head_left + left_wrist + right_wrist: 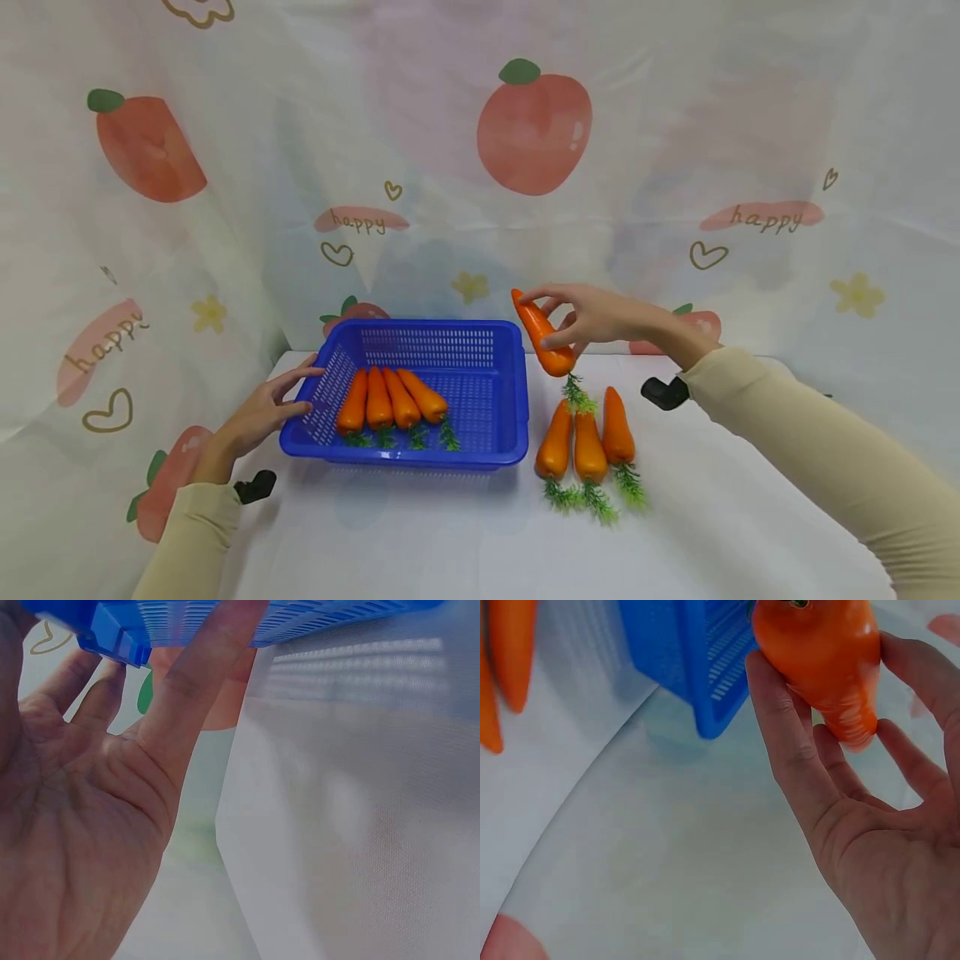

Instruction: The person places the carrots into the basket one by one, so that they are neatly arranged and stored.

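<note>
My right hand (592, 315) holds an orange toy carrot (542, 337) up off the table, to the right of the blue basket (427, 457). Its tip points up and left, and its green leaves hang down. In the right wrist view, fingers and thumb lie on both sides of this carrot (821, 656). My left hand (258, 414) grips the basket's left rim; from the left wrist, the thumb and fingers reach up to the blue plastic (120, 637). Several carrots (402, 398) lie side by side inside the basket, leaves toward me.
Three more carrots (589, 450) lie on the white tabletop (420, 533), right of the basket and below the held carrot. Behind the table hangs a pale cloth (637, 150) printed with fruit, and it continues down the left side.
</note>
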`<control>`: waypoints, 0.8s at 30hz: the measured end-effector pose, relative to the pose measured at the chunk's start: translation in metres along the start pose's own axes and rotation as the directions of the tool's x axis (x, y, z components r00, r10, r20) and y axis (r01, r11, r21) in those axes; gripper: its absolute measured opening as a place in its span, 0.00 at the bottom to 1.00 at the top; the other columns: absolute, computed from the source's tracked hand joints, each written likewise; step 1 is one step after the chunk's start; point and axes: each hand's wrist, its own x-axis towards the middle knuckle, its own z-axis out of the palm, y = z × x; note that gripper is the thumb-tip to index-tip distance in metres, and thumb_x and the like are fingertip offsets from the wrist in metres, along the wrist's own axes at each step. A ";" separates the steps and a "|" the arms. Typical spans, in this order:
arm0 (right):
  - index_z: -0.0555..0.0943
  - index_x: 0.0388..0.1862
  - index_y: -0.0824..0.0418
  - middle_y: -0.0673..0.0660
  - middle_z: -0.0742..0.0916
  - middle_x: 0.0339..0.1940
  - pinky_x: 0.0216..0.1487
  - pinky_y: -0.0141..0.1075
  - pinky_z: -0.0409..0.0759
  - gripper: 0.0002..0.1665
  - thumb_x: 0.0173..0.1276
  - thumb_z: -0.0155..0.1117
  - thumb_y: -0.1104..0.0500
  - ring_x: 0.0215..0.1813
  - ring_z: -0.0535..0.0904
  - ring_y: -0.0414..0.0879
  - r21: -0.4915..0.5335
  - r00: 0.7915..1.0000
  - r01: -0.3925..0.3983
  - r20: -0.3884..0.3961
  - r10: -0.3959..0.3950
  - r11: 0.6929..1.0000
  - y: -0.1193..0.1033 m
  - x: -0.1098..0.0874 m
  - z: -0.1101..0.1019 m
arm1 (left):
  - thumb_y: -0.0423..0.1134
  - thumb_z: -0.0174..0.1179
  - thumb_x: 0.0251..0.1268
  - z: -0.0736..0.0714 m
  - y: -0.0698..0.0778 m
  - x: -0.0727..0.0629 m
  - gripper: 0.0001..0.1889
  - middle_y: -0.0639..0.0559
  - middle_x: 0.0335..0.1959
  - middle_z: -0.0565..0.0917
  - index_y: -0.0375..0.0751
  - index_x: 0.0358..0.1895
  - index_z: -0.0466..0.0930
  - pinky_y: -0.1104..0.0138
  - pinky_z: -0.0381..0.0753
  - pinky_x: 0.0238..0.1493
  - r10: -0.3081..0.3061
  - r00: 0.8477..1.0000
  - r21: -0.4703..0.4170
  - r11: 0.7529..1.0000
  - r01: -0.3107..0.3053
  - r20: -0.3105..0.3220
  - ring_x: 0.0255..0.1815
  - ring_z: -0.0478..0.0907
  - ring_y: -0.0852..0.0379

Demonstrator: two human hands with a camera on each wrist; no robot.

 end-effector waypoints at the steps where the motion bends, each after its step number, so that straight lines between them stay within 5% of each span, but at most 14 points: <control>1: 0.64 0.79 0.50 0.68 0.71 0.71 0.42 0.51 0.89 0.42 0.70 0.72 0.58 0.57 0.84 0.61 0.003 1.000 0.008 0.008 -0.008 1.000 -0.002 0.006 0.002 | 0.36 0.60 0.74 0.000 0.000 0.000 0.32 0.47 0.86 0.42 0.41 0.78 0.62 0.37 0.77 0.60 0.000 1.000 -0.001 1.000 0.000 0.001 0.81 0.40 0.24; 14: 0.66 0.79 0.48 0.66 0.73 0.71 0.44 0.51 0.89 0.42 0.69 0.73 0.58 0.51 0.86 0.55 0.054 0.993 0.042 0.109 -0.047 0.998 -0.020 0.085 0.035 | 0.38 0.60 0.75 -0.002 -0.004 0.002 0.32 0.49 0.86 0.42 0.44 0.78 0.63 0.37 0.77 0.61 -0.012 1.000 0.006 1.000 0.012 -0.002 0.81 0.40 0.25; 24: 0.67 0.79 0.49 0.68 0.69 0.75 0.43 0.47 0.89 0.42 0.69 0.72 0.62 0.63 0.79 0.58 0.048 0.983 -0.042 0.180 0.032 0.998 -0.018 0.132 0.067 | 0.36 0.60 0.74 -0.002 -0.003 0.002 0.32 0.49 0.86 0.43 0.42 0.78 0.63 0.36 0.76 0.60 -0.007 1.000 -0.001 1.000 0.007 -0.005 0.81 0.40 0.25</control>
